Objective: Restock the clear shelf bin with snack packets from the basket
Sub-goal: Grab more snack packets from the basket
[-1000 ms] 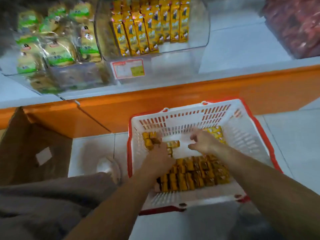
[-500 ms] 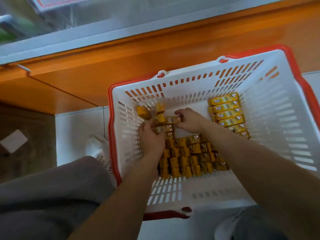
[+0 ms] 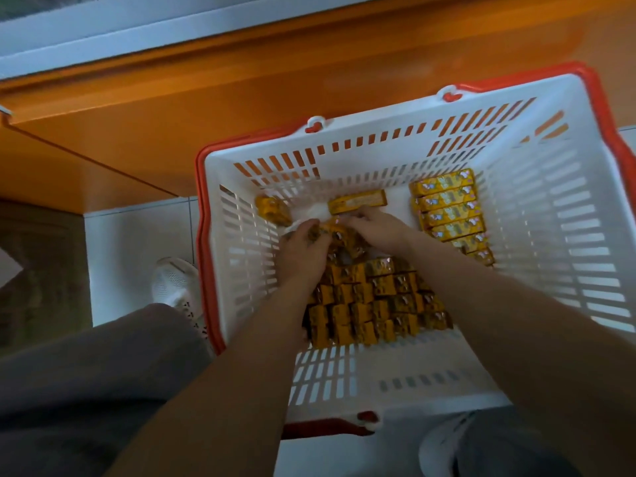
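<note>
A white basket (image 3: 537,208) with a red rim sits on the floor below me. Yellow snack packets (image 3: 371,304) lie in rows on its bottom, and a second row of packets (image 3: 447,210) stands along the right side. Both hands are down inside the basket near its far wall. My left hand (image 3: 303,246) and my right hand (image 3: 375,228) curl their fingers round a small bunch of packets between them. One packet (image 3: 358,204) lies just beyond the fingertips and another (image 3: 272,210) at the far left corner. The clear shelf bin is out of view.
An orange shelf base (image 3: 241,98) runs across the top with a pale shelf edge (image 3: 172,18) above it. A brown cardboard box (image 3: 38,270) stands at the left. My white shoes (image 3: 175,284) and grey trouser legs (image 3: 86,390) flank the basket on white floor tiles.
The view has tilted down, so the shelf bins have left the frame and the basket fills it. Both hands have closed together over packets near the basket's far wall.
</note>
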